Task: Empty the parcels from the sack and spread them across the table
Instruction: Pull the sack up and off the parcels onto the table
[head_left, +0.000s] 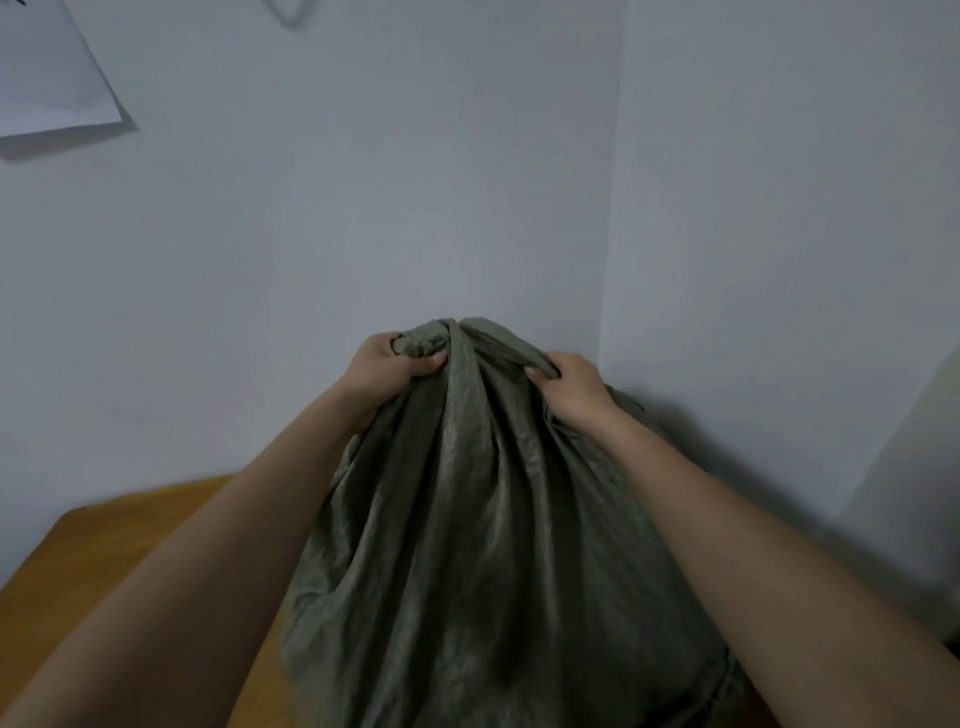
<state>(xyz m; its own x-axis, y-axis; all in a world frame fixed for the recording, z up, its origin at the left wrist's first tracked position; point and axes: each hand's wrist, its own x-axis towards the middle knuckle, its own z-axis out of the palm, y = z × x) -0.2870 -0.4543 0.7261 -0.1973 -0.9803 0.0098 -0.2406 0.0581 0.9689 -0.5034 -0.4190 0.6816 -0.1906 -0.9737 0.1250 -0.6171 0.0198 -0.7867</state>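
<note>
Two bare forearms reach forward over a wooden desk (104, 545). An olive-green sack (467, 545), deeply creased, stands on the desk between them and hides its contents. Left hand (395, 364): fingers curled round a bunched fold at the sack's top. Right hand (571, 389): fingers curled into gathered fabric just beside it. Behind, a pale wall corner; a paper sheet (47, 88) hangs upper left.

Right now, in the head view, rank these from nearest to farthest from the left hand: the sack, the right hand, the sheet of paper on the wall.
1. sack: gripped at its top by the left hand.
2. right hand: just across the bunched top, also gripping the sack.
3. sheet of paper: far up on the wall, upper left.
</note>
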